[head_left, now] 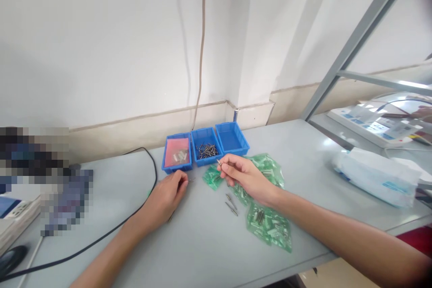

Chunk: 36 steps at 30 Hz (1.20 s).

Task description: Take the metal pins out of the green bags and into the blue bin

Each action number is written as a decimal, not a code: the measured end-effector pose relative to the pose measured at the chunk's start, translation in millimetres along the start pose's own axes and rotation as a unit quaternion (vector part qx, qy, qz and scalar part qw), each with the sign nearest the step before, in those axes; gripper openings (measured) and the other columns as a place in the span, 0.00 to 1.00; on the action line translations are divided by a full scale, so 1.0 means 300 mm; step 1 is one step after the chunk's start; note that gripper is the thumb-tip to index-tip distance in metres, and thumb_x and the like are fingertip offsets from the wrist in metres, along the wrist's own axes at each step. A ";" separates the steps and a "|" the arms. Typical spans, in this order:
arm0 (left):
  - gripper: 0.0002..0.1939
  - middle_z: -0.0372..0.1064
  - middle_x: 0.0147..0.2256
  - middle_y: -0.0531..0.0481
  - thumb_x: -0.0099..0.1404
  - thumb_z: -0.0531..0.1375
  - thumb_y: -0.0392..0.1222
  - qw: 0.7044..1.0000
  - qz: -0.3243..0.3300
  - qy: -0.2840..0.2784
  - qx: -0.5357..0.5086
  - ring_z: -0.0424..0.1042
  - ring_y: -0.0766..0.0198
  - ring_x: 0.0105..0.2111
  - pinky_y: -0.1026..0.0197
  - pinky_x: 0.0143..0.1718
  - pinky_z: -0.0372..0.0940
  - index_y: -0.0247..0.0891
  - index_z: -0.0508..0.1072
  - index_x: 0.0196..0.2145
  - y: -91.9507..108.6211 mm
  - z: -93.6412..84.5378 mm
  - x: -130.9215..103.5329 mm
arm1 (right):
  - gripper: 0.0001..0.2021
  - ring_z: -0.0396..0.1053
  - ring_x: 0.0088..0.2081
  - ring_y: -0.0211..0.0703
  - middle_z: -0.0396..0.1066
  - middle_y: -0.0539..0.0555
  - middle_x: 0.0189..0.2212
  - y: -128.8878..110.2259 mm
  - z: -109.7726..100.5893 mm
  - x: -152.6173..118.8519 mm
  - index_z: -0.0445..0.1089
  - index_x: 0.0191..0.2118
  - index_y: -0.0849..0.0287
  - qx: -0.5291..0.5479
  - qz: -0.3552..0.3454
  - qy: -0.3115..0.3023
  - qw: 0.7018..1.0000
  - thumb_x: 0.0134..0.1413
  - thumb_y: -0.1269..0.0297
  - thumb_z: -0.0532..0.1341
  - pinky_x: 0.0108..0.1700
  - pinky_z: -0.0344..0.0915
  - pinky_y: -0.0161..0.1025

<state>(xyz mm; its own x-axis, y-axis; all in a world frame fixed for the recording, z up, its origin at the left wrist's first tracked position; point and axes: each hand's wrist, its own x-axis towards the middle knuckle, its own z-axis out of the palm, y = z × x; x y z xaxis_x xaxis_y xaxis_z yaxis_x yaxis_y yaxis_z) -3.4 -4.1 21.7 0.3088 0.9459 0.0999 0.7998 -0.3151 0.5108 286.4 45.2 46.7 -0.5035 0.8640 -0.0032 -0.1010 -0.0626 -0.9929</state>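
My right hand (245, 176) pinches a small metal pin (219, 162) between thumb and fingertips, just in front of the middle blue bin (221, 155), which holds many similar pins (207, 151). My left hand (166, 194) rests on the table, its fingers closed. A thin, shiny end (191, 179) shows beside its fingertips; what the hand holds is mostly hidden. Two loose metal pins (231, 209) lie between the hands. Under and around my right hand are green plastic bags (270, 229) with metal parts inside. A smaller green bag (212, 177) lies left of its fingertips.
The left blue bin (163, 164) holds a pink sheet and a clear bag of pale pieces. A third blue bin (245, 142) stands on the right. A black cable (111, 232) crosses the table's left side. A white-and-blue plastic package (378, 177) lies right, near a metal frame (337, 72).
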 end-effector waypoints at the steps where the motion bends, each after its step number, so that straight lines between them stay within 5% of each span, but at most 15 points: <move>1: 0.14 0.71 0.36 0.50 0.82 0.46 0.51 1.000 -0.003 -0.001 -0.001 0.71 0.56 0.35 0.57 0.36 0.63 0.44 0.63 0.42 0.001 -0.001 -0.001 | 0.17 0.61 0.28 0.34 0.71 0.50 0.34 0.004 -0.002 0.002 0.73 0.42 0.58 0.010 0.001 -0.002 1.000 0.67 0.47 0.66 0.32 0.55 0.36; 6: 0.16 0.69 0.34 0.51 0.83 0.44 0.52 1.000 -0.008 0.004 0.002 0.70 0.56 0.34 0.57 0.36 0.63 0.44 0.63 0.41 -0.002 -0.003 -0.001 | 0.18 0.59 0.26 0.35 0.68 0.49 0.31 0.017 -0.005 0.009 0.73 0.41 0.58 0.047 -0.004 -0.010 0.999 0.67 0.46 0.65 0.31 0.57 0.36; 11: 0.20 0.69 0.32 0.51 0.83 0.44 0.53 1.000 0.014 0.001 0.015 0.70 0.57 0.33 0.57 0.35 0.63 0.43 0.63 0.35 -0.019 0.003 0.005 | 0.17 0.63 0.25 0.37 0.64 0.45 0.22 0.002 -0.010 0.010 0.71 0.41 0.56 -0.026 -0.038 0.004 0.999 0.70 0.46 0.63 0.33 0.63 0.37; 19: 0.20 0.72 0.34 0.49 0.83 0.46 0.53 0.998 0.027 0.030 0.037 0.71 0.57 0.35 0.57 0.37 0.62 0.42 0.66 0.35 -0.006 0.019 0.004 | 0.15 0.68 0.25 0.36 0.67 0.45 0.32 0.023 -0.030 0.026 0.67 0.44 0.53 -0.063 -0.072 0.059 0.994 0.64 0.50 0.68 0.28 0.65 0.36; 29: 0.16 0.73 0.37 0.49 0.83 0.46 0.47 0.997 0.027 0.065 0.044 0.71 0.56 0.36 0.56 0.39 0.63 0.41 0.68 0.39 0.025 0.028 0.000 | 0.15 0.69 0.29 0.42 0.69 0.47 0.26 0.028 -0.058 0.063 0.69 0.46 0.54 -0.125 -0.067 0.058 0.988 0.71 0.46 0.60 0.33 0.65 0.39; 31: 0.15 0.73 0.37 0.49 0.83 0.46 0.47 0.996 0.039 0.069 0.045 0.71 0.56 0.37 0.56 0.39 0.64 0.42 0.68 0.40 0.027 0.030 0.000 | 0.16 0.70 0.30 0.43 0.72 0.50 0.31 0.027 -0.059 0.061 0.72 0.50 0.54 -0.136 -0.063 0.055 0.987 0.72 0.47 0.59 0.34 0.68 0.41; 33: 0.15 0.73 0.37 0.49 0.83 0.46 0.46 0.995 0.050 0.070 0.045 0.71 0.57 0.37 0.56 0.39 0.64 0.42 0.67 0.40 0.032 0.030 0.000 | 0.20 0.72 0.32 0.43 0.75 0.56 0.46 0.026 -0.056 0.055 0.69 0.61 0.49 -0.139 -0.055 0.034 0.988 0.72 0.48 0.58 0.35 0.72 0.43; 36: 0.15 0.73 0.37 0.49 0.83 0.47 0.46 0.994 0.067 0.073 0.050 0.71 0.57 0.36 0.57 0.38 0.64 0.42 0.68 0.41 0.047 0.029 -0.004 | 0.25 0.73 0.34 0.43 0.66 0.58 0.61 0.022 -0.041 0.037 0.61 0.70 0.41 -0.182 -0.073 0.018 0.980 0.72 0.51 0.59 0.35 0.74 0.45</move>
<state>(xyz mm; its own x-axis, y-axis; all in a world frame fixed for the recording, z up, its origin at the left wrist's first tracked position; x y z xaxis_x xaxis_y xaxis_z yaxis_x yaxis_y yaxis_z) 12.0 -10.3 21.4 0.3442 0.8935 0.2884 0.8054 -0.4389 0.3985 290.7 60.5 38.5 -0.4754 0.8678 0.1448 0.1466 0.2404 -0.9595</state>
